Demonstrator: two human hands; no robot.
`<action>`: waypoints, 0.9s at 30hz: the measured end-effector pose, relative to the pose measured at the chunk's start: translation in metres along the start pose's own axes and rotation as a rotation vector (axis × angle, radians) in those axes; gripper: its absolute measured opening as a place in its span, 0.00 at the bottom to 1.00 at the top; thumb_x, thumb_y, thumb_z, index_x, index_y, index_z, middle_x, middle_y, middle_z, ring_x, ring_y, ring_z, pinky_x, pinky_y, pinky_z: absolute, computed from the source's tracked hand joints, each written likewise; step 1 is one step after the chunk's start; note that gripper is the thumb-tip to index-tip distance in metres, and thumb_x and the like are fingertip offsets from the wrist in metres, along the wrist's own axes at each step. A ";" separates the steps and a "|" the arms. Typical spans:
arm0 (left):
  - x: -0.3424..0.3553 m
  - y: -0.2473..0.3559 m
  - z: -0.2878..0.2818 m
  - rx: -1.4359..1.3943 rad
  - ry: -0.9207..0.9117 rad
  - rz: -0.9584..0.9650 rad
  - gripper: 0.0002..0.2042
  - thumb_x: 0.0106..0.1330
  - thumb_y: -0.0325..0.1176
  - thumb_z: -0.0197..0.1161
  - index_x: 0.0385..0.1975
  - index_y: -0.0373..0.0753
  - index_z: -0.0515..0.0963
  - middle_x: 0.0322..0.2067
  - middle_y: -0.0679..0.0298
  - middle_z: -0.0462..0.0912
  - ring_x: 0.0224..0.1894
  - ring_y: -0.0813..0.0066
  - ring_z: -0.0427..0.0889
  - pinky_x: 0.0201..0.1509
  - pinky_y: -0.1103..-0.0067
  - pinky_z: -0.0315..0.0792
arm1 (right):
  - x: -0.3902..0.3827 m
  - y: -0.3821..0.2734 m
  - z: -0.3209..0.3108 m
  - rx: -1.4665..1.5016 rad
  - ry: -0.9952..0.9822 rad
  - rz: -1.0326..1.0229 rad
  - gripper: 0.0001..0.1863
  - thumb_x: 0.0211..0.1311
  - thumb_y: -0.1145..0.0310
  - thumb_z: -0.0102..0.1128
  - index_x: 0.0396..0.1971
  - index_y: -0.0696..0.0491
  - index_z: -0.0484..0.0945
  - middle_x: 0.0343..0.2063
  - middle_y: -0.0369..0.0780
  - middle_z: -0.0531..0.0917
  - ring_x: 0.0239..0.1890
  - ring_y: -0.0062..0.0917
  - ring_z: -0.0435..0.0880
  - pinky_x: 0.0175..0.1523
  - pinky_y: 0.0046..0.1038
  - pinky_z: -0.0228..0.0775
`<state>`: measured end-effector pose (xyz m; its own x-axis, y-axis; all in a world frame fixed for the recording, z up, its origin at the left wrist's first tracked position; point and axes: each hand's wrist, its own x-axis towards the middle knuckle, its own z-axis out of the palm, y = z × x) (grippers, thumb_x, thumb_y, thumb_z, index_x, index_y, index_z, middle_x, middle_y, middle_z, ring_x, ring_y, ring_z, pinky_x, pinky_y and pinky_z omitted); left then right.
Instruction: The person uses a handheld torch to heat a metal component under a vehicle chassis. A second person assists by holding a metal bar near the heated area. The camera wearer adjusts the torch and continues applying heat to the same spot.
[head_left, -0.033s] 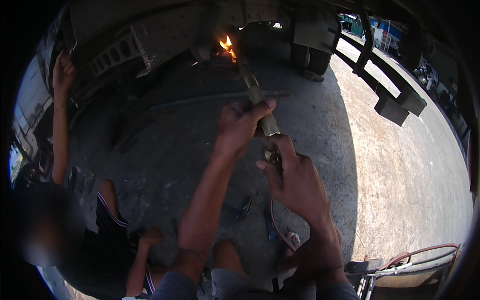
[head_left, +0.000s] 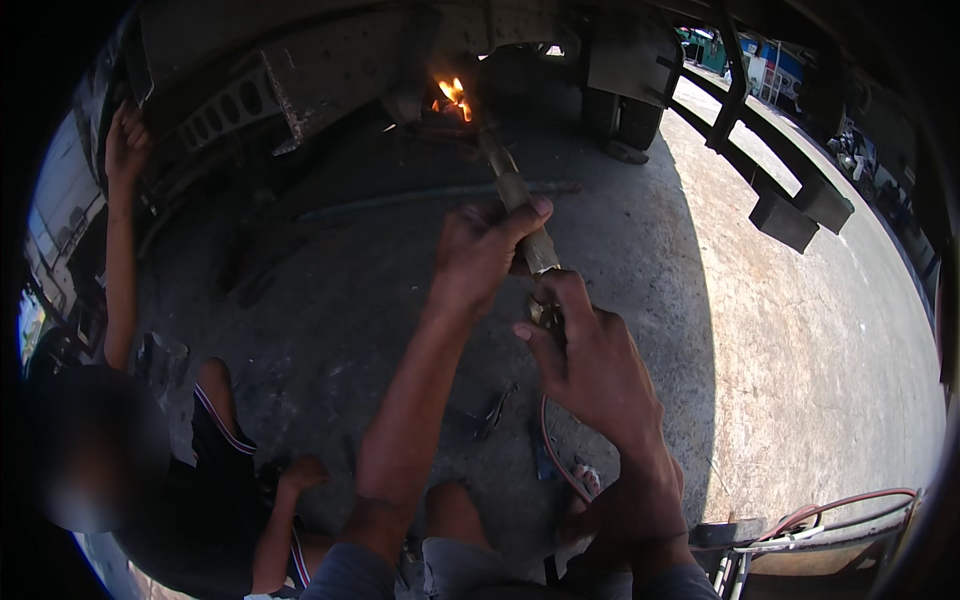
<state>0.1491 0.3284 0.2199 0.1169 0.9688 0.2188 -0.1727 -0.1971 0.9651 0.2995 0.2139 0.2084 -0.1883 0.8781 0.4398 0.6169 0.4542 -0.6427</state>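
My left hand point(head_left: 470, 250) is wrapped round the brass-coloured handle of a gas torch point(head_left: 541, 250), thumb lying along its top. The torch slants up and away from me, and its far end disappears into the dark beside an orange flame point(head_left: 456, 97) under a vehicle's frame. At the near end, my right hand point(head_left: 605, 375) grips the torch's rear fitting, with thumb and index finger around what looks like a brass valve. The fingers partly hide that fitting. A reddish hose point(head_left: 550, 445) runs down below my right hand.
Left of me, a person point(head_left: 205, 530) in dark clothes crouches, one arm raised to the vehicle frame point(head_left: 340, 85). A long pipe point(head_left: 430, 200) lies on the concrete floor. Wheels point(head_left: 625, 120) stand beyond. Dark metal beams point(head_left: 790, 210) hang at the right; hoses point(head_left: 820, 510) lie at lower right.
The flame has changed shape slightly. Both hands and the torch hold the same position.
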 end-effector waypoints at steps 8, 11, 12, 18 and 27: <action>0.001 0.011 0.006 -0.015 -0.010 -0.001 0.17 0.68 0.41 0.78 0.38 0.30 0.85 0.30 0.56 0.88 0.30 0.70 0.88 0.38 0.72 0.82 | 0.005 -0.001 -0.008 0.024 0.029 0.012 0.20 0.75 0.65 0.68 0.57 0.50 0.68 0.28 0.50 0.86 0.35 0.57 0.90 0.38 0.48 0.78; 0.001 0.012 0.008 -0.005 0.005 -0.021 0.17 0.68 0.42 0.78 0.38 0.30 0.86 0.29 0.57 0.88 0.30 0.70 0.88 0.38 0.72 0.82 | 0.005 -0.001 -0.010 0.014 0.034 -0.010 0.20 0.75 0.66 0.68 0.57 0.51 0.69 0.30 0.51 0.87 0.35 0.56 0.91 0.38 0.47 0.79; 0.001 0.012 0.007 0.001 0.004 -0.024 0.18 0.68 0.42 0.78 0.38 0.30 0.86 0.29 0.57 0.88 0.30 0.70 0.88 0.38 0.72 0.82 | 0.004 -0.001 -0.011 0.012 0.033 -0.015 0.20 0.75 0.66 0.68 0.58 0.51 0.69 0.31 0.51 0.88 0.36 0.55 0.91 0.39 0.46 0.79; 0.001 0.015 0.010 -0.005 -0.010 -0.020 0.19 0.68 0.44 0.78 0.38 0.30 0.86 0.29 0.58 0.88 0.30 0.71 0.88 0.38 0.72 0.83 | 0.005 0.001 -0.013 0.036 0.040 -0.035 0.20 0.74 0.68 0.69 0.58 0.52 0.69 0.32 0.51 0.88 0.35 0.53 0.92 0.39 0.46 0.80; 0.000 0.016 0.011 0.001 -0.017 -0.016 0.20 0.69 0.47 0.77 0.37 0.31 0.86 0.29 0.58 0.88 0.30 0.71 0.89 0.39 0.72 0.84 | 0.007 0.000 -0.016 0.037 0.014 -0.035 0.22 0.75 0.67 0.67 0.62 0.51 0.68 0.32 0.53 0.88 0.36 0.56 0.91 0.38 0.50 0.80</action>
<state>0.1567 0.3235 0.2366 0.1364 0.9691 0.2057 -0.1698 -0.1817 0.9686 0.3107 0.2179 0.2215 -0.1983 0.8595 0.4712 0.5817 0.4901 -0.6492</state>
